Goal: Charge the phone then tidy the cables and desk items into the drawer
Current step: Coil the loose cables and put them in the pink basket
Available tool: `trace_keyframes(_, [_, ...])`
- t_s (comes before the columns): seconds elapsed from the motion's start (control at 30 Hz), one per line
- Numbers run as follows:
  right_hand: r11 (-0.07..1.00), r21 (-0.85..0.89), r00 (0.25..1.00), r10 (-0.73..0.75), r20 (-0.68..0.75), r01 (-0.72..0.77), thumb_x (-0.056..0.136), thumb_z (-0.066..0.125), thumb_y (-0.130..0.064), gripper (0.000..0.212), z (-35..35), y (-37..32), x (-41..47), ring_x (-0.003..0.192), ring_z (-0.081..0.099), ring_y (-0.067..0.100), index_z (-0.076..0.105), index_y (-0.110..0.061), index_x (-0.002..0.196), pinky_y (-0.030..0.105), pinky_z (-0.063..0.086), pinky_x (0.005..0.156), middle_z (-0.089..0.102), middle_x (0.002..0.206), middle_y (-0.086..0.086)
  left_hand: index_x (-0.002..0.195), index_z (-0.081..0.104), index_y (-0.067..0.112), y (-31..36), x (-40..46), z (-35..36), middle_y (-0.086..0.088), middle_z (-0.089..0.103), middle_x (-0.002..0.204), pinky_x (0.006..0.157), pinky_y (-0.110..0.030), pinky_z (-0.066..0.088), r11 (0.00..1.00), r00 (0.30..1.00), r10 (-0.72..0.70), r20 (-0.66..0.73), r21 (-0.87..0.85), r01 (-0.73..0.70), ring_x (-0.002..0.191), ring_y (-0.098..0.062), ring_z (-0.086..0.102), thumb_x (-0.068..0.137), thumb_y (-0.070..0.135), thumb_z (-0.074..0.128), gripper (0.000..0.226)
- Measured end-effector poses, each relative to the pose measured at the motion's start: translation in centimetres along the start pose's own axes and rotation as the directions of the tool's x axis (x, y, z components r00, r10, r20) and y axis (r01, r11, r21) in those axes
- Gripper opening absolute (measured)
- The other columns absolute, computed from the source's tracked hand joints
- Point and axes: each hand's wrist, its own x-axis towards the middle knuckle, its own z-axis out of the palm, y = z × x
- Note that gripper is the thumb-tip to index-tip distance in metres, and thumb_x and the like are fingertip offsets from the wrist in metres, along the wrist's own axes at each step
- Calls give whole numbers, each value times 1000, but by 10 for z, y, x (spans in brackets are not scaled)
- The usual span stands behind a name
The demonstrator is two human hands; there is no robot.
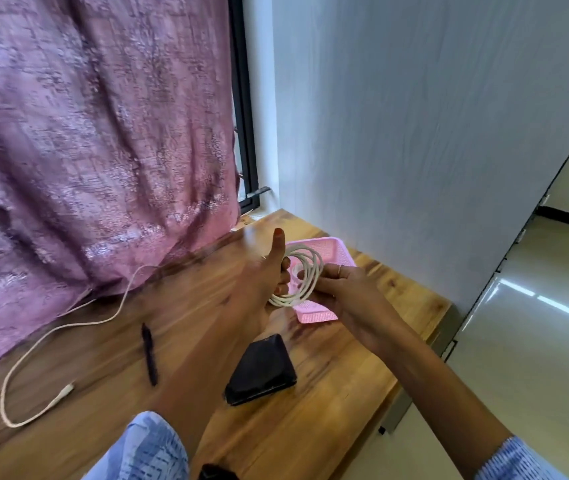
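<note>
A white cable coil (302,277) is held above the pink mesh basket (331,249), looped several times into a ring, presumably so that it can be stowed compactly. The coil is gripped by the left hand (262,282), whose fingers (285,275) are curled through the loops while the thumb is raised clear; the ring appears to be formed around this hand. The right hand (342,289) is closed in a pinch on the opposite side of the coil, judged to be steadying or guiding the last turn. A second white charging cable (34,351) lies uncoiled on the wooden tabletop (345,393), running from beneath the pink curtain (86,150) to a loose plug end near the front left; no phone can be confirmed as attached to it. A dark pen (150,355) lies between that cable and the left forearm. A black wallet-like case (262,365) rests beneath the forearms, well apart from the basket. A further dark object at the bottom edge is too cropped to identify. The drawer is not in view. Tidying is judged to be under way, with the desk items not yet put away.
</note>
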Motion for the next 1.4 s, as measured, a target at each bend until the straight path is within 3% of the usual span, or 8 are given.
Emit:
trace_keyframes(0.1, [979, 194, 998, 68, -2, -66, 85, 43, 8, 24, -21, -3, 22, 82, 65, 21, 66, 9, 91, 28, 54, 85, 67, 89, 18, 57, 48, 20, -7, 24, 17, 9, 42, 42, 46, -18, 33, 991, 997, 4, -77, 133, 6, 36, -6, 39, 78, 72, 47, 57])
trace_keyframes(0.23, [900, 417, 991, 137, 1, -125, 86, 50, -2, 16, -48, -1, 51, 74, 61, 20, 65, 1, 82, 27, 54, 76, 64, 81, 16, 65, 50, 9, -13, 49, 37, -7, 45, 57, 54, -27, 32, 930, 950, 243, -194, 326, -171, 49, -13, 40, 88, 60, 45, 56])
trace_keyframes(0.33, [894, 426, 990, 123, 63, -138, 87, 59, -6, 21, -58, 5, 69, 76, 66, 18, 63, 6, 104, 25, 56, 78, 67, 90, 16, 56, 49, 10, -21, 69, 45, -9, 52, 52, 56, -33, 37, 876, 906, 347, -241, 429, -221, 48, -14, 47, 89, 58, 46, 58])
trace_keyframes(0.63, [827, 482, 957, 247, 151, -290, 87, 57, -6, 18, -74, 24, 113, 69, 66, 15, 61, -2, 103, 24, 55, 70, 69, 83, 9, 54, 54, 17, -38, 99, 51, 7, 56, 47, 51, -20, 41, 966, 976, 94, -197, 257, -41, 47, -9, 52, 91, 56, 42, 54])
trace_keyframes(0.83, [901, 249, 929, 312, 200, -356, 90, 57, -12, 10, -85, 27, 132, 62, 63, 13, 59, -8, 99, 29, 50, 72, 64, 67, 4, 61, 50, 16, -43, 110, 48, 2, 50, 53, 50, -22, 38, 956, 986, 46, -160, 292, 3, 45, -10, 46, 91, 54, 41, 50])
trace_keyframes(1.03, [952, -78, 949, 302, 90, -295, 84, 63, 2, 36, -102, 31, 145, 86, 70, 25, 51, -5, 117, 32, 59, 71, 66, 104, 16, 82, 51, 14, -42, 114, 48, -2, 58, 66, 56, -28, 49, 868, 997, 12, -76, 496, 28, 52, -11, 55, 95, 36, 48, 25])
trace_keyframes(1.17, [911, -355, 965, 252, 74, -210, 84, 62, 4, 41, -108, 32, 148, 89, 67, 22, 47, -8, 121, 33, 60, 72, 59, 105, 11, 104, 49, 17, -47, 117, 49, -8, 65, 88, 70, -38, 56, 819, 998, -22, -61, 571, 52, 71, -19, 64, 97, 20, 50, 8])
trace_keyframes(1.4, [713, -698, 983, 164, 87, -57, 86, 64, -8, 42, -111, 40, 146, 83, 67, 18, 48, -14, 125, 39, 59, 77, 60, 103, 3, 125, 51, 22, -58, 116, 57, -10, 66, 108, 83, -41, 55, 632, 998, -54, -36, 772, 62, 94, -27, 66, 94, 13, 53, 33])
